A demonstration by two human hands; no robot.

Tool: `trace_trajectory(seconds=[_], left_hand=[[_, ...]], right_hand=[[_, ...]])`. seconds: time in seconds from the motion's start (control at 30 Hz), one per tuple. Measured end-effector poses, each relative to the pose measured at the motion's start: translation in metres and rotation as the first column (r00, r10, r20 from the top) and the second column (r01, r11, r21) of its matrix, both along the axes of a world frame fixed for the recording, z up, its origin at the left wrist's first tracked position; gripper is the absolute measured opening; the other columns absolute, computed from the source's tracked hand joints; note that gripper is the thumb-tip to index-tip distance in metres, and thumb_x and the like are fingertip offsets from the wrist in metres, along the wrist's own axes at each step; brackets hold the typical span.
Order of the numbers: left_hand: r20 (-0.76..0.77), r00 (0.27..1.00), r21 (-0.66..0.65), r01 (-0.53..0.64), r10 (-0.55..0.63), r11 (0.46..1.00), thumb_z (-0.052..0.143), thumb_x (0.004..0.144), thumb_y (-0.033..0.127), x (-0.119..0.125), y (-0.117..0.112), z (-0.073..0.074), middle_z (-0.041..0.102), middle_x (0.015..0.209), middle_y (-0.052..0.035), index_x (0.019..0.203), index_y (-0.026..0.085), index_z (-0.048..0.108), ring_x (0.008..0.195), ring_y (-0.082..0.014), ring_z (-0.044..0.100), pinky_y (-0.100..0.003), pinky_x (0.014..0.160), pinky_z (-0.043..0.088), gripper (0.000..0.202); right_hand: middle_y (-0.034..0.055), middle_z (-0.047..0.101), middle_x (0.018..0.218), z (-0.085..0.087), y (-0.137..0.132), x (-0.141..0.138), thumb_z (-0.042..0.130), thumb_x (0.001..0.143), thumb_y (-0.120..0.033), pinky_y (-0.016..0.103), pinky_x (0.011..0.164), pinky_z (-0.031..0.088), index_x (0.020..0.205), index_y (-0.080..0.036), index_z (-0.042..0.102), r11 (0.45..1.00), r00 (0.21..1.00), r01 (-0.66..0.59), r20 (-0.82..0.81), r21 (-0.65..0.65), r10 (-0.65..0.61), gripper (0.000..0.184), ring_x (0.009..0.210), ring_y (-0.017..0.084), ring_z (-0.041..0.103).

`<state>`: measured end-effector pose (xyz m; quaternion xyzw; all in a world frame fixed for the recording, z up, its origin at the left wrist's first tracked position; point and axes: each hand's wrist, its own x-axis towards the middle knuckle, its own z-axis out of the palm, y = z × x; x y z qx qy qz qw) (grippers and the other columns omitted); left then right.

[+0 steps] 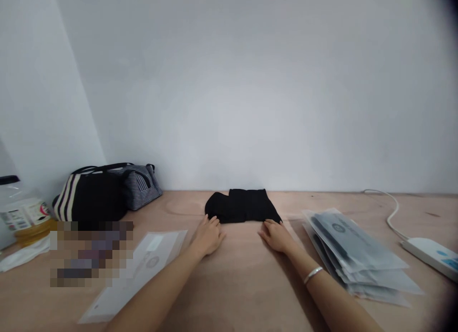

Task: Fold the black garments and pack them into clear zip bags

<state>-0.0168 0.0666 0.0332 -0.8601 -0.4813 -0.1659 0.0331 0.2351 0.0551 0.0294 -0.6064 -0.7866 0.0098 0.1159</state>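
Observation:
A piece of black cloth, partly folded, lies on the wooden table near the wall; what kind of garment it is does not show. My left hand rests at its near left edge, fingertips on the fabric and thumb apart. At the near right corner, my right hand lies with its fingers on the cloth and its thumb out to the side. Left of my left forearm is a flat frosted plastic bag with a printed round mark. Several filled frosted bags are stacked to the right of my right arm.
A white power strip with a cable sits at the far right. On the left stand a black and striped bag and a bottle of yellow liquid, with a white cloth or tissue and a blurred-out patch nearby.

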Motion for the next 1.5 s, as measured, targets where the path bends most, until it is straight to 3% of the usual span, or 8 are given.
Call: trace_trajectory(seconds=[0.37,0.53,0.73,0.87,1.1,1.27,1.37,1.5], left_hand=[[0.05,0.975,-0.294,0.222,-0.217,0.93,0.048,0.08,0.03,-0.033,-0.121,0.045,0.058,0.07,0.0032,0.064,0.02,0.052,0.067,-0.0127,0.054,-0.035,0.09,0.033,0.019],[0.137,0.99,-0.102,0.031,-0.017,0.994,0.043,0.08,0.028,0.001,-0.108,0.034,0.055,0.081,-0.0025,0.076,0.02,0.05,0.076,-0.0191,0.051,-0.033,0.068,0.04,0.011],[0.093,0.995,-0.196,-0.006,0.024,0.981,0.035,0.084,0.052,0.003,-0.097,0.005,0.037,0.132,-0.0116,0.126,0.024,0.039,0.122,-0.0321,0.03,-0.051,0.095,0.025,0.051],[0.008,0.998,-0.313,0.06,-0.061,0.948,0.033,0.081,0.06,-0.012,-0.107,-0.005,0.017,0.143,-0.0069,0.134,0.033,0.02,0.129,-0.0325,0.01,-0.056,0.099,0.012,0.061],[0.02,0.989,-0.32,0.146,-0.147,0.936,0.037,0.081,0.057,-0.018,-0.121,0.003,0.017,0.143,-0.0059,0.136,0.032,0.013,0.129,-0.0304,0.009,-0.056,0.1,0.01,0.065],[0.153,0.968,-0.188,0.227,-0.2,0.956,0.054,0.072,0.048,-0.041,-0.138,0.015,0.041,0.131,-0.0045,0.119,0.03,0.046,0.121,-0.0281,0.033,-0.048,0.1,0.023,0.05],[0.19,0.943,-0.21,0.31,-0.273,0.927,0.051,0.075,0.04,-0.055,-0.14,0.015,0.057,0.108,-0.0046,0.091,0.026,0.058,0.101,-0.0241,0.05,-0.042,0.094,0.034,0.023],[0.2,0.929,-0.241,0.354,-0.311,0.904,0.036,0.086,0.034,-0.061,-0.134,0.008,0.061,0.095,-0.0044,0.084,0.025,0.057,0.088,-0.0199,0.055,-0.033,0.081,0.043,0.023]], right_hand=[[0.0035,0.06,0.056,0.023,-0.126,0.008,0.041,0.081,-0.048,0.025,0.048,0.032,0.059,-0.019,0.058,0.987,0.993,-0.038,-0.117,-0.158,0.019,0.04,0.052,0.015,0.054],[0.0108,0.06,0.101,0.024,-0.098,-0.013,0.042,0.082,-0.042,0.033,0.078,0.04,0.091,-0.017,0.061,0.989,0.974,-0.14,-0.171,0.046,0.146,0.033,0.092,0.022,0.055],[0.013,0.02,0.141,-0.005,-0.078,-0.009,0.029,0.078,-0.064,0.054,0.1,0.014,0.136,-0.019,0.021,0.97,0.978,-0.207,-0.04,-0.128,0.203,0.074,0.128,0.032,0.013],[0.0104,0.016,0.142,-0.015,-0.089,-0.002,0.024,0.079,-0.064,0.056,0.1,0.011,0.137,-0.023,0.016,0.978,0.984,-0.175,-0.006,-0.113,0.176,0.071,0.129,0.032,0.009],[0.0116,0.019,0.142,-0.002,-0.108,0.004,0.029,0.08,-0.061,0.054,0.098,0.015,0.135,-0.023,0.023,0.975,0.98,-0.196,-0.06,-0.1,0.191,0.068,0.128,0.033,0.013],[0.0091,0.05,0.107,0.024,-0.133,0.017,0.054,0.067,-0.058,0.038,0.082,0.037,0.104,-0.02,0.053,0.928,0.917,-0.364,-0.201,-0.076,0.344,0.053,0.098,0.024,0.047],[0.0045,0.051,0.089,0.024,-0.146,0.025,0.061,0.062,-0.05,0.032,0.072,0.039,0.087,-0.019,0.054,0.903,0.895,-0.41,-0.244,-0.126,0.372,0.04,0.082,0.02,0.048],[0.0031,0.053,0.086,0.018,-0.153,0.027,0.048,0.074,-0.024,0.027,0.069,0.038,0.081,-0.019,0.051,0.911,0.901,-0.387,-0.267,-0.139,0.342,0.009,0.079,0.015,0.049]])
